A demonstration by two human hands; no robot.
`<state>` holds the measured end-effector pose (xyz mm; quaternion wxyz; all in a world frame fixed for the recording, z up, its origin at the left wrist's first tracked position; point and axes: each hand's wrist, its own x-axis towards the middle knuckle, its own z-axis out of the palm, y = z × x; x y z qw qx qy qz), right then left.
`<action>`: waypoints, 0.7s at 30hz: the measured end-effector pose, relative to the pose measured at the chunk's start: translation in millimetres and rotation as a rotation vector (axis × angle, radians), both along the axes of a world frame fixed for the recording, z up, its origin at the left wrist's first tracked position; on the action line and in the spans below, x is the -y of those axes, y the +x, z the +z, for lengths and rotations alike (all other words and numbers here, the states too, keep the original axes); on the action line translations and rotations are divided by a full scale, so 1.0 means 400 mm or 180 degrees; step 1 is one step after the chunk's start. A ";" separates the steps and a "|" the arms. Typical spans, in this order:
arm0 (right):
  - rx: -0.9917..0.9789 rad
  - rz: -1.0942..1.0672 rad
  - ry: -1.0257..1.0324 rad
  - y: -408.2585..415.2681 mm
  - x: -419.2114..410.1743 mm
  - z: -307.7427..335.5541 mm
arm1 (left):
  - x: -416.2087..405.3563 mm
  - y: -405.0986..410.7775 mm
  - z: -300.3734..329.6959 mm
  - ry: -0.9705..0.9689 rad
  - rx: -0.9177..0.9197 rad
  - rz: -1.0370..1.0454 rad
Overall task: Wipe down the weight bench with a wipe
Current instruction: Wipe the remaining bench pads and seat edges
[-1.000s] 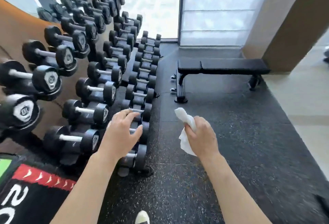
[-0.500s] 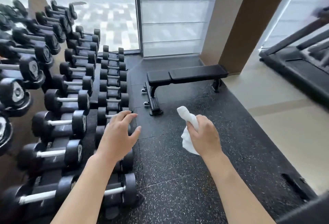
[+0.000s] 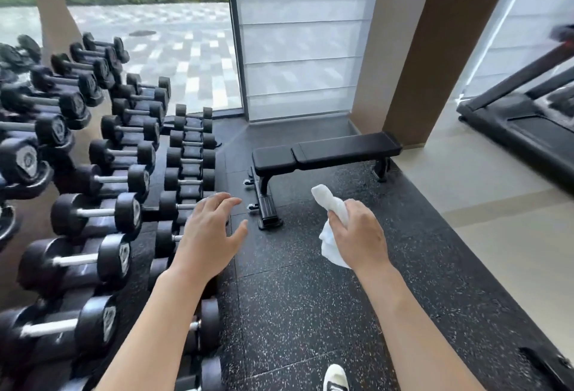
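Note:
A black flat weight bench (image 3: 326,151) stands on the speckled rubber floor ahead, lying crosswise in front of the window blind and pillar. My right hand (image 3: 358,236) grips a crumpled white wipe (image 3: 330,226), held in the air well short of the bench. My left hand (image 3: 209,233) hovers with fingers spread and relaxed, holding nothing, just in front of the dumbbell rack and left of the bench's foot.
A long rack of black dumbbells (image 3: 102,179) fills the left side. A brown pillar (image 3: 413,48) rises behind the bench's right end. A treadmill (image 3: 525,123) stands at the right on the pale floor. My white shoe (image 3: 335,378) shows at the bottom edge.
The view has swung right and forward; the bench sits closer and more central, and the treadmill has come into sight. Both hands keep their pose, the right still holding the wipe.

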<state>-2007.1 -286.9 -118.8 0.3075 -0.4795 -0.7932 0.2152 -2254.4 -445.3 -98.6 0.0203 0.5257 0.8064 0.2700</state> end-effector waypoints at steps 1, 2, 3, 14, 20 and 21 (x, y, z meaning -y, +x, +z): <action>-0.0008 0.0023 0.0014 -0.003 -0.047 0.005 | -0.043 0.002 0.006 0.0020 -0.0005 0.0035; -0.0015 0.0041 0.0032 -0.006 -0.093 0.010 | -0.088 0.006 0.012 0.0034 -0.0003 0.0066; -0.0021 0.0064 0.0052 -0.008 -0.140 0.016 | -0.134 0.010 0.018 0.0041 0.0002 0.0096; -0.0143 0.0467 -0.0155 -0.066 -0.536 0.023 | -0.460 0.046 0.048 -0.0145 -0.0016 0.0406; -0.0206 0.0537 -0.0264 -0.121 -0.661 0.000 | -0.598 -0.007 0.056 -0.0186 -0.0063 0.0450; -0.0208 0.0540 -0.0280 -0.129 -0.684 -0.002 | -0.625 -0.017 0.055 -0.0196 -0.0047 0.0444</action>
